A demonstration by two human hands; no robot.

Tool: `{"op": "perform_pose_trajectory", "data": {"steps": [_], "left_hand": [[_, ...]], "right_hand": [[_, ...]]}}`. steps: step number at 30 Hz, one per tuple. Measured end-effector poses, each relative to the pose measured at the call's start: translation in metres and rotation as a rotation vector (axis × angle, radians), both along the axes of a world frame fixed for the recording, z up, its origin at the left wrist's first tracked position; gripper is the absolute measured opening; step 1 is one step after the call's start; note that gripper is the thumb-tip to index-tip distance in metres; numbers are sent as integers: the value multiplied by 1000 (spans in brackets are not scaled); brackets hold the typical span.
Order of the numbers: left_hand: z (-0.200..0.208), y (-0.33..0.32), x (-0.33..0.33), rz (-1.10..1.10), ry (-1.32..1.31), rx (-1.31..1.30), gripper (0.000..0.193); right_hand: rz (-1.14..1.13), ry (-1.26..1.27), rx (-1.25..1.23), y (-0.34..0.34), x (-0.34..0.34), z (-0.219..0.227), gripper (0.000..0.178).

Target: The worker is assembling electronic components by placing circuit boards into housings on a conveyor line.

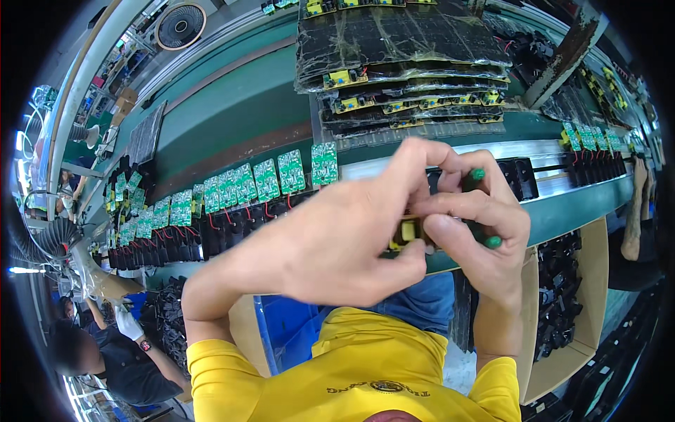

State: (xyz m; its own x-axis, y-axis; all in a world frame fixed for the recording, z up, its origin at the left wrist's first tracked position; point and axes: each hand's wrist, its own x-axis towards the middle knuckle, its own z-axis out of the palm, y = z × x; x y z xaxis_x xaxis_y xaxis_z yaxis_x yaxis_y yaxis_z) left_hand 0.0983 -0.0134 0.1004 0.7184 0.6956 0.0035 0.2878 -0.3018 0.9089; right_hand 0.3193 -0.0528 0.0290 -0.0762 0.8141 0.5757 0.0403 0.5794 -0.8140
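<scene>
My left hand (pixel 330 239) is closed on a small circuit board, of which a yellow component (pixel 409 231) shows between my fingers. My right hand (pixel 485 218) meets it from the other side, its fingers bent and its thumb close to the board. Two green handle ends (pixel 493 242) stick out from the right hand's grip, like those of small pliers; the tool's head is hidden by my fingers. Left of my hands stands a long row of green circuit boards (pixel 266 180) with red wires, leaning on black housings (pixel 218 228).
Stacked black trays (pixel 394 49) of yellow boards stand beyond my hands. Another row of boards (pixel 590 138) is at right, near another person's arm (pixel 636 211). A cardboard box (pixel 596 295) of black parts and a blue bin (pixel 281 330) sit below. Another person (pixel 126 359) works at lower left.
</scene>
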Motion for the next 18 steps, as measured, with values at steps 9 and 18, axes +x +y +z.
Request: {"op": "perform_pose_trajectory", "data": {"steps": [9, 18], "left_hand": [[-30, 8, 6, -42, 76, 711, 39], [-42, -16, 25, 50, -307, 613, 15]], "right_hand": [[-13, 369, -376, -17, 11, -11, 15], [39, 185, -412, -40, 26, 12, 15]]}}
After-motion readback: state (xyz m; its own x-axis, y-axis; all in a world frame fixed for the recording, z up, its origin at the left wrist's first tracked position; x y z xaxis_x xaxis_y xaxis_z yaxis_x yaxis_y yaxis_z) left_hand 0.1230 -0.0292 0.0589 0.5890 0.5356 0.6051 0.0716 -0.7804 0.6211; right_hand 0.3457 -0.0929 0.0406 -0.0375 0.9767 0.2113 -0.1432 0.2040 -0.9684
